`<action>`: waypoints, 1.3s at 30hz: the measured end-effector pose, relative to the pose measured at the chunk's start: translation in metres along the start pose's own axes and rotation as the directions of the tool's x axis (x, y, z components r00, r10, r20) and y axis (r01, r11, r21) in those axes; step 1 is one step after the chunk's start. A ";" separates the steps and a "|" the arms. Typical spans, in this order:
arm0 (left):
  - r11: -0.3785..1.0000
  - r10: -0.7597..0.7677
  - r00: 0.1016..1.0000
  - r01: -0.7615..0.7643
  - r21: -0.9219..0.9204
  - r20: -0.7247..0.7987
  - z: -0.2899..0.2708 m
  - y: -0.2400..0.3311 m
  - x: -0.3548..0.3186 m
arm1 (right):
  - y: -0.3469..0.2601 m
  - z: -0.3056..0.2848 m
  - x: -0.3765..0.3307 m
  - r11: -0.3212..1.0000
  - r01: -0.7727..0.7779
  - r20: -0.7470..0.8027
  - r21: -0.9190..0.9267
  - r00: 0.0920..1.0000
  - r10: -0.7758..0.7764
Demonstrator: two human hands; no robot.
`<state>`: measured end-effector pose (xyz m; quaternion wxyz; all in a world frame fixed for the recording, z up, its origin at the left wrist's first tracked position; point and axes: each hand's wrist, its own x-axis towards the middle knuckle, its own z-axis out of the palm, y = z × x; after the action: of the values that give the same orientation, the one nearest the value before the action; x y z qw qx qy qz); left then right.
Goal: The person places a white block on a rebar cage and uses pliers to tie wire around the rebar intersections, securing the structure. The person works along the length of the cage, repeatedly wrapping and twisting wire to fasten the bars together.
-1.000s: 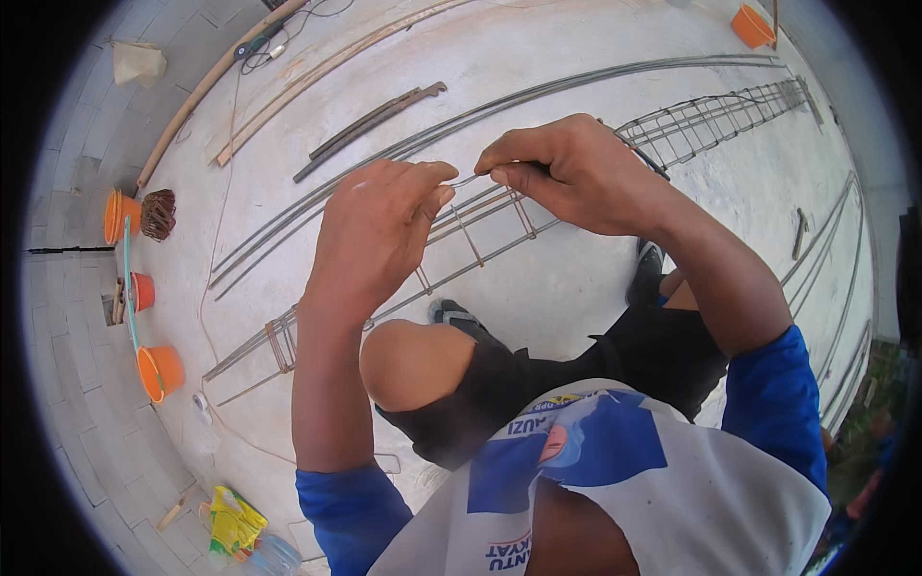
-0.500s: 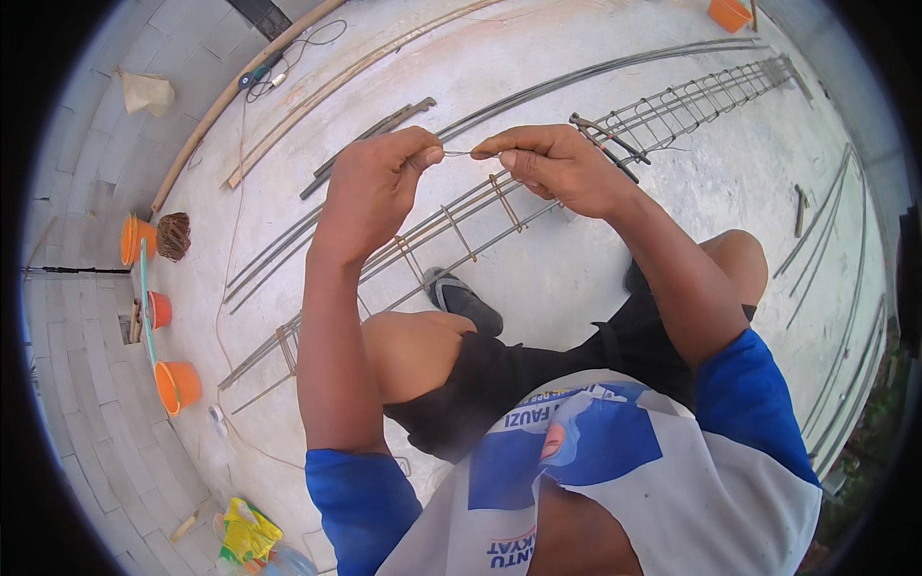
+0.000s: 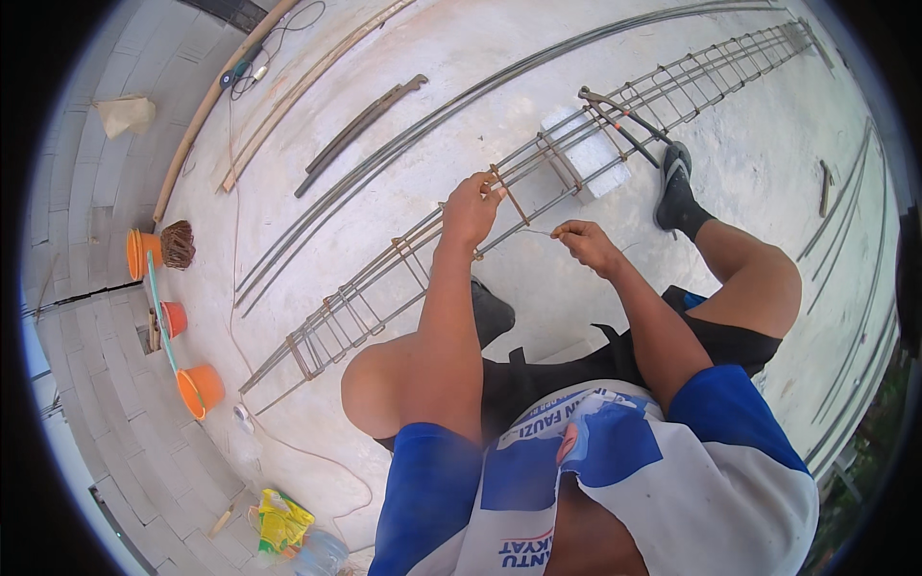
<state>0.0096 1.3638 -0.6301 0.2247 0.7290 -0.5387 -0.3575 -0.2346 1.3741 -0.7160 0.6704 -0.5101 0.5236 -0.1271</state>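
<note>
A long rebar cage, made of steel bars with square stirrups, runs diagonally in front of me. My left hand is closed on a rusty stirrup at the far-side bars. My right hand pinches a thin tie wire between thumb and fingers. The wire's other end reaches the near bar beside that stirrup's lower corner. Pincers with long dark handles lie across the cage, right of my hands. A pale block sits under the cage there.
Loose long bars lie beyond the cage, with a short metal piece farther off. Orange buckets stand along the block wall at left. More thin rods lie at right. My shoe rests close to the cage.
Both hands have come down from above the cage, where they held the wire between them. The left now grips a stirrup; the right keeps the wire, brought to the near bar.
</note>
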 end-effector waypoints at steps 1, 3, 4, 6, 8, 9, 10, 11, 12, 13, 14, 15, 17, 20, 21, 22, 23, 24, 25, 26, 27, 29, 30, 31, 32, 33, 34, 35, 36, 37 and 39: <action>1.000 0.005 1.000 -0.005 0.011 0.001 0.023 -0.012 0.000 | 0.024 -0.011 -0.006 0.993 -0.114 0.006 0.032 0.993 0.114; 0.999 0.012 1.000 -0.013 0.052 0.006 0.059 -0.026 -0.004 | 0.057 -0.020 -0.013 0.950 -0.272 -0.020 0.151 0.960 0.278; 0.997 0.020 1.000 -0.021 0.079 0.019 0.075 -0.029 -0.007 | 0.071 -0.024 -0.013 0.915 -0.343 -0.028 0.213 0.934 0.357; 0.991 0.052 0.998 -0.054 0.122 0.023 0.095 -0.034 -0.008 | 0.077 -0.024 -0.002 0.893 -0.323 -0.007 0.313 0.940 0.342; 0.986 0.090 0.996 -0.093 0.142 0.024 0.112 -0.037 -0.009 | 0.068 -0.015 0.010 0.875 -0.273 -0.042 0.400 0.948 0.315; 0.990 0.090 0.996 -0.087 0.108 -0.025 0.119 -0.038 -0.009 | 0.063 -0.012 0.016 0.865 -0.276 -0.044 0.418 0.946 0.323; 0.994 0.076 0.996 -0.072 0.087 -0.045 0.123 -0.043 -0.009 | 0.057 -0.010 0.022 0.860 -0.272 -0.048 0.431 0.945 0.323; 0.996 0.061 0.996 -0.057 0.065 -0.065 0.127 -0.048 -0.008 | 0.051 -0.007 0.027 0.855 -0.269 -0.052 0.443 0.945 0.324; 0.998 0.046 0.995 -0.043 0.043 -0.084 0.131 -0.055 -0.008 | 0.046 -0.003 0.032 0.846 -0.261 -0.043 0.465 0.948 0.316; 0.999 0.032 0.996 -0.031 0.020 -0.087 0.132 -0.052 -0.007 | 0.046 -0.001 0.037 0.833 -0.253 -0.041 0.492 0.949 0.313; 1.000 0.018 0.996 -0.018 -0.003 -0.091 0.133 -0.051 -0.007 | 0.046 0.000 0.042 0.819 -0.245 -0.039 0.519 0.950 0.309; 1.000 0.002 0.995 -0.005 -0.026 -0.095 0.134 -0.049 -0.007 | 0.046 0.001 0.046 0.817 -0.240 -0.032 0.525 0.953 0.300; 0.999 0.022 0.993 -0.025 -0.025 -0.112 0.132 -0.047 -0.007 | 0.043 0.006 0.056 0.814 -0.229 -0.006 0.533 0.962 0.274; 0.999 -0.024 0.994 0.019 -0.046 -0.110 0.130 -0.042 -0.007 | 0.040 0.014 0.066 0.805 -0.211 0.006 0.554 0.968 0.249; 0.997 -0.051 0.993 0.046 -0.057 -0.104 0.129 -0.039 -0.007 | 0.039 0.017 0.070 0.815 -0.198 0.009 0.544 0.973 0.230; 0.997 -0.045 0.993 0.039 -0.061 -0.111 0.129 -0.039 -0.007 | 0.038 0.019 0.073 0.826 -0.186 0.013 0.532 0.977 0.212; 0.997 -0.039 0.992 0.031 -0.065 -0.117 0.129 -0.038 -0.007 | 0.038 0.020 0.076 0.836 -0.174 0.017 0.520 0.981 0.194; 0.997 -0.031 0.992 0.023 -0.069 -0.123 0.129 -0.038 -0.007 | 0.039 0.021 0.078 0.847 -0.167 0.009 0.505 0.982 0.188; 0.997 -0.043 0.992 0.034 -0.074 -0.119 0.129 -0.040 -0.006 | 0.035 0.022 0.078 0.858 -0.161 0.008 0.487 0.984 0.181; 0.996 -0.054 0.992 0.045 -0.079 -0.115 0.129 -0.041 -0.006 | 0.031 0.024 0.078 0.869 -0.155 0.005 0.469 0.985 0.173; 0.995 -0.065 0.992 0.055 -0.084 -0.110 0.129 -0.043 -0.005 | 0.028 0.025 0.076 0.875 -0.160 0.004 0.456 0.984 0.178; 0.996 -0.039 0.990 0.028 -0.080 -0.139 0.129 -0.044 -0.004 | 0.024 0.026 0.074 0.887 -0.167 -0.004 0.431 0.982 0.187; 0.997 -0.026 0.988 0.015 -0.078 -0.153 0.129 -0.044 -0.003 | 0.022 0.026 0.073 0.893 -0.167 -0.002 0.417 0.983 0.184; 0.993 -0.045 0.989 0.029 -0.117 -0.139 0.129 -0.043 -0.002 | 0.023 0.025 0.073 0.900 -0.165 -0.003 0.404 0.983 0.182; 0.987 -0.064 0.990 0.045 -0.156 -0.123 0.128 -0.042 0.000 | 0.024 0.024 0.073 0.906 -0.164 -0.004 0.390 0.984 0.180; 0.979 -0.083 0.991 0.061 -0.195 -0.108 0.127 -0.042 0.002 | 0.025 0.023 0.073 0.908 -0.155 -0.015 0.389 0.984 0.175; 0.968 -0.089 0.990 0.060 -0.245 -0.105 0.125 -0.044 0.004 | 0.026 0.023 0.073 0.910 -0.145 -0.026 0.388 0.985 0.168; 0.954 -0.094 0.990 0.060 -0.295 -0.103 0.123 -0.046 0.007 | 0.028 0.022 0.073 0.912 -0.135 -0.036 0.387 0.986 0.161; 0.937 -0.099 0.990 0.059 -0.343 -0.101 0.122 -0.048 0.008 | 0.029 0.022 0.072 0.933 -0.100 -0.071 0.345 0.989 0.132; 0.936 -0.098 0.991 0.060 -0.347 -0.095 0.120 -0.048 0.008 | 0.030 0.023 0.071 0.951 -0.067 -0.103 0.301 0.989 0.102; 0.933 -0.097 0.992 0.061 -0.355 -0.084 0.117 -0.046 0.008 | 0.032 0.029 0.067 0.982 0.011 -0.188 0.186 0.982 0.025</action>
<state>-0.0500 1.3773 -0.7405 0.3635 0.7152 -0.4247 -0.4195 -0.1944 1.3573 -0.7828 0.6628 -0.4287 0.5727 -0.2213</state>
